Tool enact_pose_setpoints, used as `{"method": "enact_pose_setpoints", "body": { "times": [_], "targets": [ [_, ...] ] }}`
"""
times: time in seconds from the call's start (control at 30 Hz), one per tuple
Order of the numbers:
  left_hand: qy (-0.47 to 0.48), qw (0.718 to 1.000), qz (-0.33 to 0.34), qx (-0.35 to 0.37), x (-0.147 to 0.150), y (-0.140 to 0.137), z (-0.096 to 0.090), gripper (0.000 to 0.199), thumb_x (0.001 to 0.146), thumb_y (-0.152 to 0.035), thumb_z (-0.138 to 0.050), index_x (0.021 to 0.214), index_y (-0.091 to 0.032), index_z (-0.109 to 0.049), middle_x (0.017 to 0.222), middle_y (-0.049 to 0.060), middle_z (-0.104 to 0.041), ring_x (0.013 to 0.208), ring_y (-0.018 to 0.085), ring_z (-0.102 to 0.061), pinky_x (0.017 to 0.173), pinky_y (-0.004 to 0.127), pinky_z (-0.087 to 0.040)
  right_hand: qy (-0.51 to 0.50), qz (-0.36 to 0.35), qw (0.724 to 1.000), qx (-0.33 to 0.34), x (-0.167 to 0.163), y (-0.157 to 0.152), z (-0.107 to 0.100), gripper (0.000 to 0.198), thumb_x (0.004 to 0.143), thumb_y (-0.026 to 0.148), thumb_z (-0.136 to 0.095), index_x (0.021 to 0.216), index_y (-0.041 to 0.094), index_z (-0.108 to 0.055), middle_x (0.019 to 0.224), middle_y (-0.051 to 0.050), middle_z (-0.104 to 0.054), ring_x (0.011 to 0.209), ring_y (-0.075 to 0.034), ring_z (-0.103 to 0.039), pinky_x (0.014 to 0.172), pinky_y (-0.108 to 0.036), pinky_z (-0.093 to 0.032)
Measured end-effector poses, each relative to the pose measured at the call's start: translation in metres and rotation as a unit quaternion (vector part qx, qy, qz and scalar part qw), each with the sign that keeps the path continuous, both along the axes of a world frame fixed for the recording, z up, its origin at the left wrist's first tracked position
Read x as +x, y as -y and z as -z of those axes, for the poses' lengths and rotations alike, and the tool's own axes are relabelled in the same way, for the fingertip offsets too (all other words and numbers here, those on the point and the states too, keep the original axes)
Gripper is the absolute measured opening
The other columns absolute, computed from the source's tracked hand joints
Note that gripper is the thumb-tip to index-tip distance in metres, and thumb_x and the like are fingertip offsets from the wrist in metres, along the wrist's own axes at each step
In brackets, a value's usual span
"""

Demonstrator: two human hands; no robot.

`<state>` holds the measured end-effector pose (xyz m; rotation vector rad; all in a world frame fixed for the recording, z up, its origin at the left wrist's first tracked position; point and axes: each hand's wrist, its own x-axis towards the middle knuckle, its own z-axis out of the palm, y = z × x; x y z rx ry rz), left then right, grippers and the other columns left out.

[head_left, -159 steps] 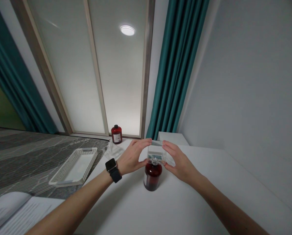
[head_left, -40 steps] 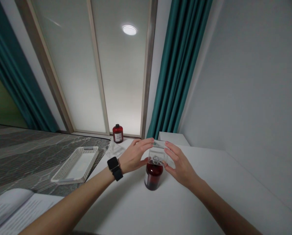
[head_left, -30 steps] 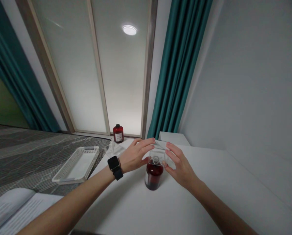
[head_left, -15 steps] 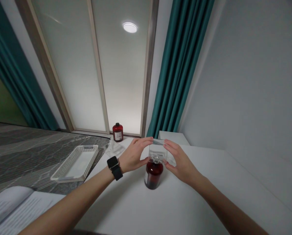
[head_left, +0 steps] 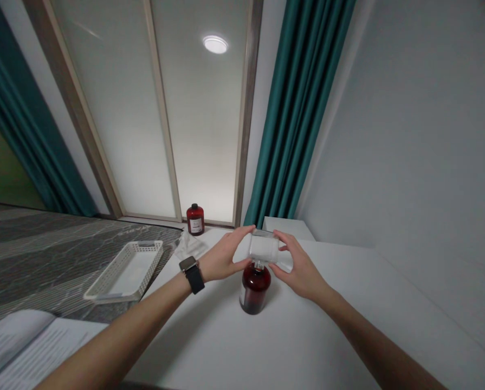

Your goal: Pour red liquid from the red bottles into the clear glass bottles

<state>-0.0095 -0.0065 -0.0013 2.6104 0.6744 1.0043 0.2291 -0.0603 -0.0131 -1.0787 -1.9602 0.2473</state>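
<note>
Both hands hold a clear, see-through container (head_left: 264,246) above a dark red bottle (head_left: 253,292) that stands upright on the white table. My left hand (head_left: 225,254) grips its left side, index finger at the top edge and thumb lower down. On the other side, my right hand (head_left: 301,265) holds it between fingers and thumb. A narrow clear part shows under the container, at the bottle's mouth; whether it belongs to the container or the bottle I cannot tell. A pale label shows on the bottle's left side. A dark watch (head_left: 192,273) is on my left wrist.
A second red bottle (head_left: 195,219) with a black cap stands at the table's far end, beside a crumpled clear wrapper (head_left: 190,246). Left of the table edge lies a white perforated basket (head_left: 91,297). An open book (head_left: 69,336) is at lower left. A white wall (head_left: 408,135) rises on the right.
The clear container has tipped slightly, and its narrow lower part now sits closer to the bottle's mouth. Both hands have shifted a little with it. The bottle has stayed in place.
</note>
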Motion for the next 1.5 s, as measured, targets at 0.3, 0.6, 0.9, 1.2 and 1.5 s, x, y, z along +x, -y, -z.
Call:
{"method": "enact_pose_setpoints", "body": {
  "times": [0.3,0.6,0.9,1.2,1.5],
  "targets": [
    [0.164,0.973,-0.036,-0.161,-0.006,0.003,0.038,0.047,0.093,-0.026,-0.055,0.137,-0.022,-0.040,0.132,0.014,-0.054,0.115,0.027,-0.059,0.099,0.048,-0.046,-0.265,0.048,0.946,-0.178,0.002,-0.011,0.036,0.062,0.073,0.037,-0.070,0.129,0.022,-0.049,0.114,-0.010,-0.061,0.106,-0.025,-0.060,0.085,-0.039,-0.051],
    [0.168,0.964,-0.051,-0.200,-0.005,0.017,0.089,0.034,0.098,-0.044,-0.044,0.118,-0.018,-0.056,0.106,0.009,-0.062,0.097,0.024,-0.058,0.090,0.041,-0.047,-0.383,0.044,0.853,-0.352,0.011,-0.015,0.064,0.034,0.078,0.050,-0.060,0.091,0.019,-0.061,0.093,-0.008,-0.066,0.068,-0.018,-0.063,0.049,-0.026,-0.042],
    [0.090,0.970,0.020,-0.224,0.004,0.033,0.093,0.067,0.081,-0.050,-0.067,0.135,-0.017,-0.043,0.130,0.015,-0.054,0.119,0.034,-0.052,0.103,0.049,-0.040,-0.321,0.077,0.886,-0.324,0.019,-0.012,0.097,0.040,0.083,0.060,-0.054,0.091,0.021,-0.057,0.071,0.001,-0.060,0.053,-0.014,-0.055,0.041,-0.022,-0.030],
    [0.109,0.953,-0.022,-0.282,0.010,0.034,0.099,0.072,0.067,-0.025,-0.076,0.131,-0.018,-0.044,0.131,0.014,-0.056,0.120,0.034,-0.053,0.106,0.050,-0.038,-0.225,0.121,0.935,-0.244,0.034,-0.015,0.108,0.042,0.090,0.057,-0.043,0.097,0.021,-0.063,0.078,-0.002,-0.065,0.070,-0.021,-0.062,0.073,-0.036,-0.051],
    [0.098,0.963,-0.026,-0.251,0.012,0.035,0.100,0.068,0.071,-0.024,-0.070,0.132,-0.018,-0.041,0.132,0.015,-0.055,0.122,0.034,-0.053,0.107,0.051,-0.038,-0.158,0.115,0.950,-0.245,0.046,-0.005,0.116,0.050,0.090,0.032,-0.042,0.138,0.023,-0.049,0.126,-0.009,-0.062,0.106,-0.024,-0.063,0.093,-0.042,-0.051]
  ]
}}
